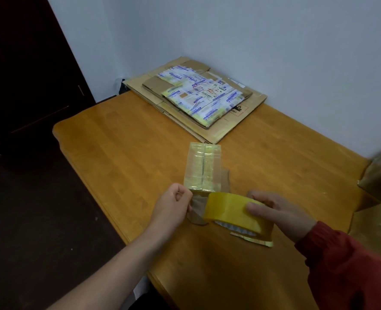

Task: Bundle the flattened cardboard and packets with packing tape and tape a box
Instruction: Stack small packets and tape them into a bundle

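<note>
A small box [203, 166] wrapped in clear yellowish tape stands on the wooden table [122, 153] just beyond my hands. My right hand [279, 211] grips a yellow packing tape roll [236, 211], held near the box's front end. My left hand [174, 204] pinches the free tape end against the box's near edge, fingers closed on it. At the far corner lies a stack of flattened cardboard [216, 128] with printed packets [203, 95] on top.
A brown cardboard piece [379, 175] leans at the table's right edge. A strip of tape backing [252, 240] lies under the roll. A white wall runs behind the table and a dark door [28, 74] stands at left; the table's left edge drops to dark floor.
</note>
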